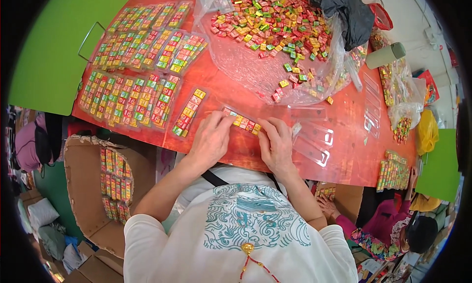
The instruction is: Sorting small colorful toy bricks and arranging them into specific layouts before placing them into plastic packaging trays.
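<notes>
Between my hands is a narrow clear plastic tray lined with small red, yellow and green wrapped cubes. My left hand, fingers bent together, grips the tray's left end. The tray's right end is pinched by my right hand, whose thumb and fingers hide part of it. To the left of my left hand lies a separate filled tray, touched by neither hand. Just right of my right hand are unfilled clear trays on the red table.
Rows of filled trays cover the table's left. Loose wrapped cubes are heaped on plastic at the back, beside a black bag and a pale bottle. Below left, a cardboard box holds filled trays. A co-worker works at right.
</notes>
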Demonstrator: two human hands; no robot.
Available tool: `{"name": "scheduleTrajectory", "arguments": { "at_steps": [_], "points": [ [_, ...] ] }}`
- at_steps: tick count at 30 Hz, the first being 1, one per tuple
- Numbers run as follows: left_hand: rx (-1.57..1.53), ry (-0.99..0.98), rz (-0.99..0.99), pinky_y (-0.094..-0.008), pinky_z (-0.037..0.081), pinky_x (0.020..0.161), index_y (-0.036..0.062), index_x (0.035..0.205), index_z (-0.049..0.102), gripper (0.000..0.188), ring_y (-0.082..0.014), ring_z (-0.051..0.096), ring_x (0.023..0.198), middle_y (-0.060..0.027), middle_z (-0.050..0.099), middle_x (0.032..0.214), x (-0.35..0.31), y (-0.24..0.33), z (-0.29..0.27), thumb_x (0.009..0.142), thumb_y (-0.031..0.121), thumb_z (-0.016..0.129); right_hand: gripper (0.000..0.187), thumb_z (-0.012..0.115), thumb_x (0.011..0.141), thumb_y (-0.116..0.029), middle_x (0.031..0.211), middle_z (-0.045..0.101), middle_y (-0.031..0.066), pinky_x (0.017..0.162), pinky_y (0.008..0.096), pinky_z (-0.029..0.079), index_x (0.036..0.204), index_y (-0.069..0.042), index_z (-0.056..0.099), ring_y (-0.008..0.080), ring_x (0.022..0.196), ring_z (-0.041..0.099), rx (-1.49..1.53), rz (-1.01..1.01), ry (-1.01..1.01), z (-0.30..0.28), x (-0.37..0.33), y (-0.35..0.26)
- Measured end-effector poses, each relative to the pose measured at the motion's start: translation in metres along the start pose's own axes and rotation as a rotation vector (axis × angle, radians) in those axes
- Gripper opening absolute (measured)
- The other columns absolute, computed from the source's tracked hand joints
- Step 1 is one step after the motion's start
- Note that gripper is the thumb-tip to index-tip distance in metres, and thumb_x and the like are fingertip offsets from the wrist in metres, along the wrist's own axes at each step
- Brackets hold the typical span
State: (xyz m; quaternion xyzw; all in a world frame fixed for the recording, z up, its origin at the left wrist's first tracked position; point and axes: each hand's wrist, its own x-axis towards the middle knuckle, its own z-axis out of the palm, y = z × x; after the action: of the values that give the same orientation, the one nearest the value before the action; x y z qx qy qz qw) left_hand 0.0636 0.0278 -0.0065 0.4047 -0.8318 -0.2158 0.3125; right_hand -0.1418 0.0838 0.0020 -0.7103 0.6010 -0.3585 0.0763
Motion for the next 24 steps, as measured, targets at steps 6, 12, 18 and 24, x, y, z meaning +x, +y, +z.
{"name": "scheduleTrajectory", "arguments": {
  "at_steps": [6, 12, 18, 24],
  "points": [
    [-0.421, -0.078, -0.061, -0.0425, 0.052, 0.086, 0.0027, 0.121, 0.061, 0.028, -0.0366, 0.062, 0.100, -0.0168, 0.057, 0.112, 0.016, 0.036, 0.023, 0.094, 0.000, 0.056, 0.032, 0.068, 0.088, -0.006, 0.114, 0.062, 0.0118, 0.093, 0.0405, 0.042, 0.120, -0.007, 0.067, 0.0292, 0.107, 0.060, 0.020, 0.086, 0.075, -0.002, -0.009, 0.018],
    [-0.213, -0.144, -0.023, -0.0448, 0.052, 0.084, 0.0036, 0.124, 0.059, 0.030, -0.0381, 0.061, 0.100, -0.0171, 0.055, 0.116, 0.024, 0.047, 0.036, 0.094, 0.006, 0.059, 0.031, 0.067, 0.088, -0.007, 0.112, 0.062, 0.0115, 0.092, 0.0400, 0.042, 0.119, -0.007, 0.067, 0.0287, 0.106, 0.059, -0.003, 0.141, 0.042, -0.007, -0.023, 0.026],
    [0.165, 0.026, 0.153, -0.0523, 0.043, 0.097, 0.0035, 0.127, 0.060, 0.037, -0.0376, 0.055, 0.116, -0.0185, 0.055, 0.126, 0.025, 0.019, 0.024, 0.091, 0.011, 0.063, 0.031, 0.068, 0.088, -0.005, 0.111, 0.062, 0.0111, 0.089, 0.0395, 0.042, 0.118, -0.008, 0.067, 0.0281, 0.102, 0.059, -0.062, 0.066, 0.039, -0.005, -0.021, 0.020],
    [0.296, -0.147, 0.148, -0.0591, 0.031, 0.109, 0.0057, 0.140, 0.056, 0.052, -0.0395, 0.042, 0.139, -0.0197, 0.049, 0.146, 0.011, 0.006, 0.037, 0.092, 0.024, 0.065, 0.033, 0.071, 0.084, -0.005, 0.110, 0.062, 0.0090, 0.090, 0.0429, 0.042, 0.116, -0.010, 0.068, 0.0268, 0.101, 0.060, -0.210, -0.078, -0.046, -0.003, -0.014, 0.014]
  ]
}}
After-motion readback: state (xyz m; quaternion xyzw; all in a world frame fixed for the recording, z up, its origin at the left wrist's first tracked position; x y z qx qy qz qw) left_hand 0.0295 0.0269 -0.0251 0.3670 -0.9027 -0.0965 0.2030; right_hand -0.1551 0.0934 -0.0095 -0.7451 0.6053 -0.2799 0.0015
